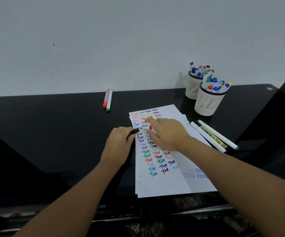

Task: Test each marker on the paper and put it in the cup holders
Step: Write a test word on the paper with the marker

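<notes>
Uncapping or recapping, by the look of it: one marker (146, 128) lies crosswise over the paper (162, 183), held between both hands.

Left hand (119, 144): grip curled around a black piece at the marker's left end, most likely the cap (133, 132). Whether cap and barrel are joined or just apart cannot be told; a dark tip seems to show between them.

Right hand (166, 134): grip closed loosely over the white barrel, which carries a red band; the fingers hide the rest.

Judged step: mid-test on this marker, either about to write or just finished. Next move calls for either putting the tip to a bare patch of the sheet, which lies mostly to the right and near side of the written rows, or pressing the cap home and carrying the marker far right to a holder.

Count:
- Cup holders: two, cream, slotted, at the far right of the dark surface (53, 134); the farther holder (193, 88) stands just behind the nearer holder (208, 103). Both are crowded with capped markers; the exact number is not countable.
- Markers lying right of the paper (213, 136): three, side by side, probably still untested.
- Markers at the far middle: two, touching, an orange-capped one (106, 98) and a green-capped one (109, 100).
- Markers in hand: one.
- Paper: at least two overlapping sheets, the top one filled with many coloured "Test" marks.
</notes>
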Motion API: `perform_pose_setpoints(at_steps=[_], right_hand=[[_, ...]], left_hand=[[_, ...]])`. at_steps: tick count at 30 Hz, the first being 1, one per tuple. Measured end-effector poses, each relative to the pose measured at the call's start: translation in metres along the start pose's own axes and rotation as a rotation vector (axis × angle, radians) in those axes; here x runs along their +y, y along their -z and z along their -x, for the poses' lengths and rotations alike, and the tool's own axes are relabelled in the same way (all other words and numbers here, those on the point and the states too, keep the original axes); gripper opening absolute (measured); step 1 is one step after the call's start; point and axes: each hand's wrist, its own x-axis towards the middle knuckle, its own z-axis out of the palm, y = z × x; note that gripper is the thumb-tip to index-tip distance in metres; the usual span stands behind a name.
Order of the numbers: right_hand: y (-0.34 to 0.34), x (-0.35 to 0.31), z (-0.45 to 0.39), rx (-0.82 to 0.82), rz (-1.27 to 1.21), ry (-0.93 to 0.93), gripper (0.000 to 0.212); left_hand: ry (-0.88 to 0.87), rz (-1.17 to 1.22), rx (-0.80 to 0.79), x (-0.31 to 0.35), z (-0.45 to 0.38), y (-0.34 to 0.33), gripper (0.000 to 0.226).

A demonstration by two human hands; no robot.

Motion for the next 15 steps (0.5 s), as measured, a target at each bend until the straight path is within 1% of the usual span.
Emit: perform_pose_setpoints(at_steps=[3,5,7,9,10,11,13,15], right_hand=[[0.004,0.003,0.002,0.051,-0.226,-0.117,0.049],[0.006,0.006,0.006,0.1,-0.347,-0.17,0.044],[0.005,0.009,0.011,0.187,-0.618,-0.278,0.037],[0.005,0.008,0.019,0.235,-0.938,-0.404,0.035],[0.003,0.009,0.023,0.24,-1.056,-0.437,0.035],[0.001,0.011,0.027,0.234,-1.118,-0.452,0.035],[-0.006,0.015,0.036,0.217,-1.133,-0.466,0.035],[-0.012,0.018,0.043,0.26,-1.12,-0.48,0.023]], left_hand=[[0.037,-0.024,-0.01,-0.004,0.0,-0.004,0.032],[0.048,-0.031,-0.028,-0.005,-0.001,-0.006,0.04],[0.018,-0.055,-0.063,-0.003,-0.001,-0.005,0.053],[-0.05,-0.103,-0.166,0.001,-0.001,-0.003,0.068],[-0.085,-0.136,-0.227,0.003,-0.001,-0.002,0.074],[-0.109,-0.174,-0.286,0.004,-0.002,-0.001,0.079],[-0.124,-0.234,-0.354,0.006,-0.002,-0.001,0.085],[-0.116,-0.26,-0.368,0.006,-0.003,0.0,0.09]])
